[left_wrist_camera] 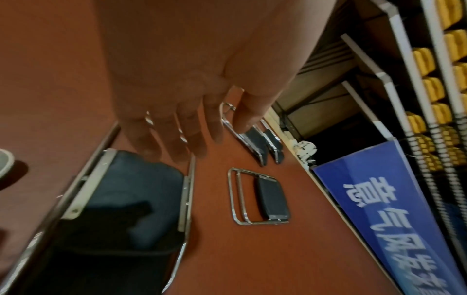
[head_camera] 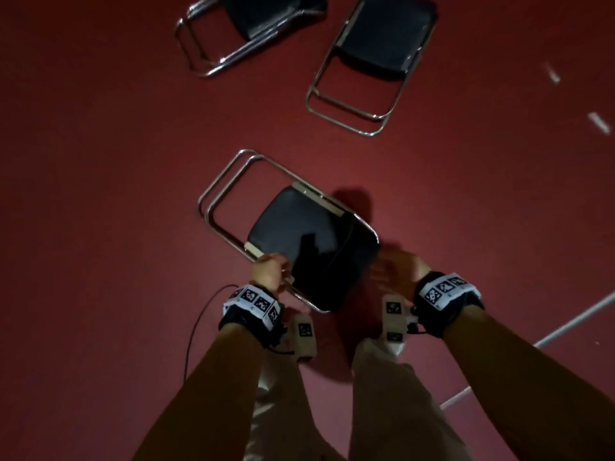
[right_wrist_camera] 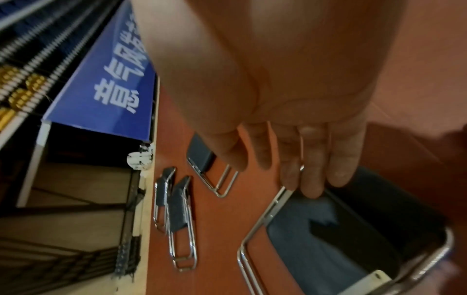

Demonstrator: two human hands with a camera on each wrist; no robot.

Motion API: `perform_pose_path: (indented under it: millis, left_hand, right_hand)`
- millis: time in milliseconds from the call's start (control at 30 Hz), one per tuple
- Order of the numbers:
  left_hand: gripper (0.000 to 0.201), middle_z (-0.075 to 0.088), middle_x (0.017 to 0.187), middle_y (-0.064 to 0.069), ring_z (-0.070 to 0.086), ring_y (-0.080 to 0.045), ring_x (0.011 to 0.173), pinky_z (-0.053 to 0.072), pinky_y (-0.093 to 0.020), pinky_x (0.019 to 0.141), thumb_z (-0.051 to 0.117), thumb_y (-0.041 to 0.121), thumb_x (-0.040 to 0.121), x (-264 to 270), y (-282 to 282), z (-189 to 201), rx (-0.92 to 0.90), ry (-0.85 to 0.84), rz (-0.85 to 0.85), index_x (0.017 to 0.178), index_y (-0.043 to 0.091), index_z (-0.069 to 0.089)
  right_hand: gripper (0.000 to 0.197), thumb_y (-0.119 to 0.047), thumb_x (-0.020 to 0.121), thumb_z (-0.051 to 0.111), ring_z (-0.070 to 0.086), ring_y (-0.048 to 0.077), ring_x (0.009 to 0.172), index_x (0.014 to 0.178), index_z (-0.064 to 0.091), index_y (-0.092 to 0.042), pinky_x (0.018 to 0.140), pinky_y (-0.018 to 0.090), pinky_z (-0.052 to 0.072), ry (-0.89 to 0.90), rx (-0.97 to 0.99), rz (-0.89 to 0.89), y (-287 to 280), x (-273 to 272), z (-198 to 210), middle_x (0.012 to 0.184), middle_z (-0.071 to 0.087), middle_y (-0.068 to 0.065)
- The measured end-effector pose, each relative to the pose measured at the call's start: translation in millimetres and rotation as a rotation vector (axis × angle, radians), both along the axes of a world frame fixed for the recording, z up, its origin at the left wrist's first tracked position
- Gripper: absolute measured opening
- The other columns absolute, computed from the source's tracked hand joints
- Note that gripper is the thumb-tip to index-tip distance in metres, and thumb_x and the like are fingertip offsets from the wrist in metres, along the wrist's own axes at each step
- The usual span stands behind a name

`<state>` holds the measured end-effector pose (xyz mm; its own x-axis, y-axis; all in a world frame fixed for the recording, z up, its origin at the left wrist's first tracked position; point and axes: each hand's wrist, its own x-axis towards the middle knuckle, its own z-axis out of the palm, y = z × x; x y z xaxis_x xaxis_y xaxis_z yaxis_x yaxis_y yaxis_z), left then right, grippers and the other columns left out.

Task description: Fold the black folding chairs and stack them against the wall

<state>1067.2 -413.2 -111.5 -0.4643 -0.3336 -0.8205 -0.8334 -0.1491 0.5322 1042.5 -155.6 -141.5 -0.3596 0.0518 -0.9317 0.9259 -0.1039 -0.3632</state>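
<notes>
Three folded black chairs are showing in my head view on the red floor. I am standing over the nearest chair, which is lying flat just in front of my feet, chrome legs pointing away to my left. My left hand is touching its near chrome frame tube at the seat's edge; from the head view I cannot tell whether the fingers are curling round it, and in the left wrist view the fingers are reaching out straight and relaxed over the seat. My right hand is hovering just beside the seat's right corner, palm turned inward, fingers loosely extended and holding nothing. The second chair is lying well apart ahead of me, and the third chair is lying beyond it to the left, tilted on its side. In the wrist views a blue banner with white characters is running along the floor's edge.
</notes>
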Motion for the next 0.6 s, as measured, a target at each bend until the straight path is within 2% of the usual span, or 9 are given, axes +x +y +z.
perform_pose_path:
  millis: [33, 100, 167, 233, 333, 367, 433, 533, 600]
  left_hand:
    - [0.022, 0.058, 0.074, -0.003, 0.055, -0.016, 0.061, 0.04, -0.024, 0.058, 0.053, 0.009, 0.096, 11, 5, -11, 0.012, -0.028, 0.008, 0.075, 0.017, 0.055]
    - [0.016, 0.06, 0.08, -0.002, 0.056, -0.017, 0.072, 0.04, -0.027, 0.066, 0.055, 0.012, 0.097, 28, 11, -35, 0.015, -0.064, 0.031, 0.081, 0.018, 0.057]
    - [0.015, 0.061, 0.085, -0.003, 0.055, -0.019, 0.077, 0.039, -0.029, 0.07, 0.054, 0.013, 0.098, 43, 14, -64, 0.017, -0.09, 0.052, 0.086, 0.019, 0.059]
    - [0.016, 0.062, 0.088, -0.006, 0.055, -0.019, 0.075, 0.039, -0.03, 0.07, 0.051, 0.011, 0.1, 55, 13, -99, 0.031, -0.116, 0.092, 0.088, 0.017, 0.06]
    - [0.017, 0.061, 0.085, -0.006, 0.055, -0.02, 0.075, 0.04, -0.03, 0.07, 0.051, 0.012, 0.101, 68, 11, -153, 0.068, -0.186, 0.105, 0.087, 0.016, 0.06]
    - [0.016, 0.061, 0.086, -0.006, 0.056, -0.02, 0.076, 0.04, -0.03, 0.071, 0.051, 0.013, 0.101, 71, 10, -178, 0.068, -0.197, 0.098, 0.087, 0.016, 0.06]
    - [0.016, 0.063, 0.089, -0.008, 0.058, -0.023, 0.082, 0.042, -0.032, 0.073, 0.053, 0.012, 0.099, 76, 7, -234, 0.048, -0.199, 0.073, 0.087, 0.017, 0.061]
    - [0.021, 0.062, 0.094, -0.013, 0.057, -0.028, 0.086, 0.044, -0.036, 0.071, 0.049, 0.008, 0.099, 82, 2, -320, 0.041, -0.193, 0.002, 0.083, 0.017, 0.06]
    - [0.025, 0.061, 0.087, -0.011, 0.056, -0.026, 0.079, 0.043, -0.038, 0.071, 0.047, 0.007, 0.1, 88, 0, -375, 0.031, -0.2, -0.009, 0.079, 0.015, 0.059]
  right_hand:
    - [0.01, -0.023, 0.095, 0.056, 0.065, 0.02, 0.07, 0.099, 0.062, -0.016, 0.071, 0.036, 0.047, -0.02, -0.006, -0.008, 3, 3, -17, 0.066, 0.071, 0.001]
    - [0.008, -0.022, 0.094, 0.059, 0.066, 0.019, 0.062, 0.09, 0.062, -0.016, 0.067, 0.035, 0.047, -0.036, -0.015, 0.008, 6, 7, -45, 0.065, 0.069, 0.003]
    - [0.011, -0.022, 0.096, 0.056, 0.064, 0.017, 0.056, 0.086, 0.059, -0.017, 0.065, 0.034, 0.046, -0.057, -0.042, 0.041, 3, 13, -62, 0.065, 0.065, 0.004]
    - [0.008, -0.021, 0.098, 0.054, 0.064, 0.019, 0.065, 0.093, 0.06, -0.017, 0.07, 0.036, 0.046, -0.078, -0.055, 0.043, 0, 18, -86, 0.064, 0.067, 0.002]
    - [0.013, -0.021, 0.098, 0.053, 0.063, 0.022, 0.079, 0.109, 0.059, -0.016, 0.083, 0.04, 0.048, -0.075, -0.07, 0.048, -7, 27, -134, 0.083, 0.066, 0.005]
    - [0.015, -0.022, 0.098, 0.053, 0.063, 0.023, 0.081, 0.111, 0.058, -0.016, 0.088, 0.042, 0.047, -0.08, -0.078, 0.038, -11, 30, -158, 0.088, 0.065, 0.006]
    - [0.009, -0.021, 0.099, 0.052, 0.062, 0.023, 0.082, 0.104, 0.058, -0.017, 0.094, 0.043, 0.046, -0.087, -0.089, 0.021, -19, 33, -208, 0.089, 0.063, 0.006]
    - [0.008, -0.02, 0.1, 0.051, 0.061, 0.023, 0.081, 0.095, 0.057, -0.019, 0.088, 0.041, 0.048, -0.086, -0.087, 0.021, -34, 39, -284, 0.087, 0.062, 0.007]
    - [0.006, -0.02, 0.1, 0.052, 0.062, 0.023, 0.08, 0.096, 0.057, -0.019, 0.087, 0.04, 0.049, -0.086, -0.089, 0.036, -45, 43, -335, 0.088, 0.062, 0.007]
